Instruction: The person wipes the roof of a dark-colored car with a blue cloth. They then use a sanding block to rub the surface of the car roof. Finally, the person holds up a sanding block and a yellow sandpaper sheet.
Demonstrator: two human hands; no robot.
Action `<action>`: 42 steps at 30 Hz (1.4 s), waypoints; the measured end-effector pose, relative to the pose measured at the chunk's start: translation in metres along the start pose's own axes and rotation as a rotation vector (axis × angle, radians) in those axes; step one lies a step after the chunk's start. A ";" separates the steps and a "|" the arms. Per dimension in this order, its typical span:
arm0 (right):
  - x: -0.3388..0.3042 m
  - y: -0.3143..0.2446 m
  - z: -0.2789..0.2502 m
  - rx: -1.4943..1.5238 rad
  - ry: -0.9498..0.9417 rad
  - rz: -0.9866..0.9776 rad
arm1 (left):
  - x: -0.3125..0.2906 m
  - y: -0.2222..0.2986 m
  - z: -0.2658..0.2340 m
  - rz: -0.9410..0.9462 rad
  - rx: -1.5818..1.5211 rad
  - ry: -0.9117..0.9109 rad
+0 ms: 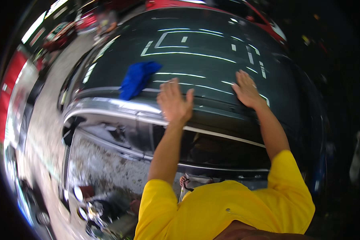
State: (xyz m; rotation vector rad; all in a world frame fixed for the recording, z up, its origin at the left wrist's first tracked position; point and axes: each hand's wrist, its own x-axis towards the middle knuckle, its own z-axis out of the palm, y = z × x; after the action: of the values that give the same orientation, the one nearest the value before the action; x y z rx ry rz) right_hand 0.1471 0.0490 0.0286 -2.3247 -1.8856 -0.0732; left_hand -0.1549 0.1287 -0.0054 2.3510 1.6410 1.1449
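A dark, glossy car roof (196, 44) spreads out in front of me, with bright light strips mirrored in it. My left hand (174, 101) is over the near edge of the roof, fingers stretched out and thumb apart, holding nothing. Farther right, my right hand (247, 89) is over the roof with its fingers extended, also without anything in it. Whether either palm touches the paint I cannot tell. To the left of my left hand a crumpled blue cloth (138, 79) lies on the roof, draped over its near edge.
Below the roof run the car's side windows (212, 148). A motorcycle (100, 214) stands at the lower left on the concrete floor (104, 164). Red cars (62, 36) are beyond at the upper left, and another red car (264, 22) stands behind the roof. A person (106, 22) is blurred near the far left.
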 end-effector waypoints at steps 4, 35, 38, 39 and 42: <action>0.097 0.052 -0.009 -0.004 -0.056 0.176 | 0.006 0.026 0.004 0.048 0.059 -0.042; 0.201 0.082 0.008 0.004 -0.039 0.046 | 0.016 0.020 0.008 0.071 0.039 -0.081; 0.040 0.035 -0.006 -0.028 -0.046 -0.057 | 0.013 0.020 0.011 0.071 -0.001 -0.035; -0.004 0.027 -0.010 -0.029 -0.065 -0.092 | 0.012 0.022 0.010 0.059 0.017 -0.037; -0.076 0.017 -0.030 0.012 -0.146 -0.134 | 0.013 0.022 0.010 0.055 0.057 -0.045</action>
State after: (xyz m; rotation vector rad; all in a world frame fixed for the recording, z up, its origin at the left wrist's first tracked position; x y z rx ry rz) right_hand 0.1498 -0.0321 0.0470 -2.2486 -2.1026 0.0957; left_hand -0.1292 0.1331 0.0038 2.4521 1.6257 1.0602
